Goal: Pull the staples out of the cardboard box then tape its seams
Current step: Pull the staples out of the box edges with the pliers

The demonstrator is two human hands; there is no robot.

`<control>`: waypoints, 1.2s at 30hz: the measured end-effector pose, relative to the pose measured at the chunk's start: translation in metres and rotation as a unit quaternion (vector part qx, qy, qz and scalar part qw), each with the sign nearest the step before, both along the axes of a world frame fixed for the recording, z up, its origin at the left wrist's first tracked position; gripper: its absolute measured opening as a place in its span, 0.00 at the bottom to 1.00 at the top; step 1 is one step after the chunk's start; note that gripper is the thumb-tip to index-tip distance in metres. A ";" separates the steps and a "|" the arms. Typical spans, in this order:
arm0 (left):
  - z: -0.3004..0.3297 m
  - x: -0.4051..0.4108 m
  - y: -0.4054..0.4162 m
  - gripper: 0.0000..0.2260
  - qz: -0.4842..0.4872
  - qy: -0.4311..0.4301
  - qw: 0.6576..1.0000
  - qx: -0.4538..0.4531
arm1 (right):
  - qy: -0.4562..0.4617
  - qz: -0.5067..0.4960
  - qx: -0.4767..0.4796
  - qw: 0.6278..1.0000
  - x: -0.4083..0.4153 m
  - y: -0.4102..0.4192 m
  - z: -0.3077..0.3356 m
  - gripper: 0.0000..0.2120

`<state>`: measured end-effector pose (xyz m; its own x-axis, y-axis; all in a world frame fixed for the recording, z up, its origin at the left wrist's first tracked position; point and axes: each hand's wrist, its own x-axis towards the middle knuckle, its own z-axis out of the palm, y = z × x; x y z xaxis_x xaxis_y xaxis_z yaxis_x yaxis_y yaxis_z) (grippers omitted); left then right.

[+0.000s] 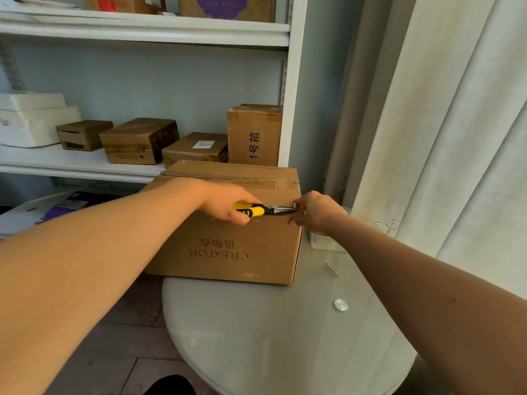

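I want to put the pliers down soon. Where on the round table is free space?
The near half of the glass table, in front of the cardboard box, is bare. The right strip beside the box is crowded: a loose staple, a clear container and the right hand.

Box: matt brown cardboard. Pliers: glossy yellow-black plastic grips, metal nose. Table: smooth glass.

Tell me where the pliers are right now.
In the head view the yellow-handled pliers lie over the cardboard box top, gripped by the left hand, tips near the right hand at the box's right edge.
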<state>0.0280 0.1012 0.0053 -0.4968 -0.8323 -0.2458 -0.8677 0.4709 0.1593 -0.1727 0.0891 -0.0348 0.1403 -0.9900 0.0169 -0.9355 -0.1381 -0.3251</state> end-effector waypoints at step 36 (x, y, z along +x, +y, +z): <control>-0.006 0.009 -0.005 0.26 -0.017 -0.032 0.993 -0.109 | -0.053 0.006 -0.049 0.997 0.001 0.001 0.009 0.20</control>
